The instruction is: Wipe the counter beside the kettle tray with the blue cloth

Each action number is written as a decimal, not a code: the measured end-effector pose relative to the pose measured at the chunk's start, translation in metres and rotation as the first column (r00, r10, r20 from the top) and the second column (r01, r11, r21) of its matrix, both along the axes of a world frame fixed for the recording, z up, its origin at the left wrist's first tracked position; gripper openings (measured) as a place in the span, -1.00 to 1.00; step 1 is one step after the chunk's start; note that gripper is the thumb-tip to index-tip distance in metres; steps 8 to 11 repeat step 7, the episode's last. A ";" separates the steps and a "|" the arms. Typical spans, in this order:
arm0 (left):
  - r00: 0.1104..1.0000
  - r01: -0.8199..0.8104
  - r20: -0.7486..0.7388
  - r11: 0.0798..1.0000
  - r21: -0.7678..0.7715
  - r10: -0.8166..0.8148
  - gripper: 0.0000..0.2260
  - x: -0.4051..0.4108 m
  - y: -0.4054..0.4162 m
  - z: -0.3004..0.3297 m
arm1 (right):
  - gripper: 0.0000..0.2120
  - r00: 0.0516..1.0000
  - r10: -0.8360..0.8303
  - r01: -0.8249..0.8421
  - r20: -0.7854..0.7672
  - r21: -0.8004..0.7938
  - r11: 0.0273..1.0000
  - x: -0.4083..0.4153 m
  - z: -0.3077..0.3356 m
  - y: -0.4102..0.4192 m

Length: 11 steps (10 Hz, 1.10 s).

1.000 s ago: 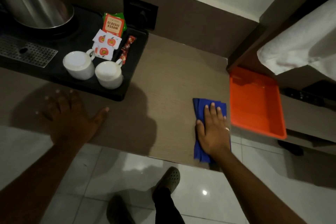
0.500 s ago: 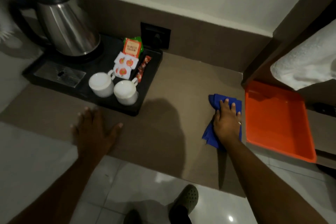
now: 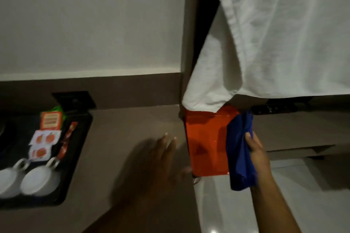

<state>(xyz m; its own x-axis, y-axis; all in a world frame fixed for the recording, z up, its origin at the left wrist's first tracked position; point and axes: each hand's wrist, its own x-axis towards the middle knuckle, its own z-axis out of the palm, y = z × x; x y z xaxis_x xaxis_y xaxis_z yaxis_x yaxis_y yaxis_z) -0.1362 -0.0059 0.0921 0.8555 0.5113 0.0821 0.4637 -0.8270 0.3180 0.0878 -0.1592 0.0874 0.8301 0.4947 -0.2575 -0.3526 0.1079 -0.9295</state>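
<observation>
My right hand (image 3: 256, 154) grips the bunched blue cloth (image 3: 239, 151) and holds it up off the counter, at the right edge of the orange tray (image 3: 205, 143). My left hand (image 3: 161, 159) lies flat with fingers spread on the brown counter (image 3: 132, 128), its thumb close to the orange tray's left side. The black kettle tray (image 3: 75, 149) sits at the left with two white cups (image 3: 36, 181) and tea sachets (image 3: 46, 138). The kettle itself is out of view.
A white towel (image 3: 274, 34) hangs down over the far end of the orange tray. A dark wall socket (image 3: 74, 100) sits behind the kettle tray. Pale floor tiles (image 3: 217, 204) show past the counter's right edge, and a lower shelf (image 3: 293, 130) lies at right.
My right hand has lifted the blue cloth off the counter and moved it right, past the orange tray. My left hand has slid right towards the tray. The view has tilted upward.
</observation>
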 end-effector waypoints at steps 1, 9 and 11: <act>0.979 0.053 -0.193 0.996 -0.070 -0.065 -0.09 0.078 0.001 -0.017 | -0.75 0.984 0.019 0.014 0.178 -0.186 0.982 0.041 -0.009 0.002; 0.939 0.027 -0.339 0.996 -0.091 -0.057 0.03 0.138 0.020 -0.071 | -0.10 0.492 0.828 0.041 0.267 -0.958 0.285 0.068 -0.129 0.040; 0.939 0.027 -0.339 0.996 -0.091 -0.057 0.03 0.138 0.020 -0.071 | -0.10 0.492 0.828 0.041 0.267 -0.958 0.285 0.068 -0.129 0.040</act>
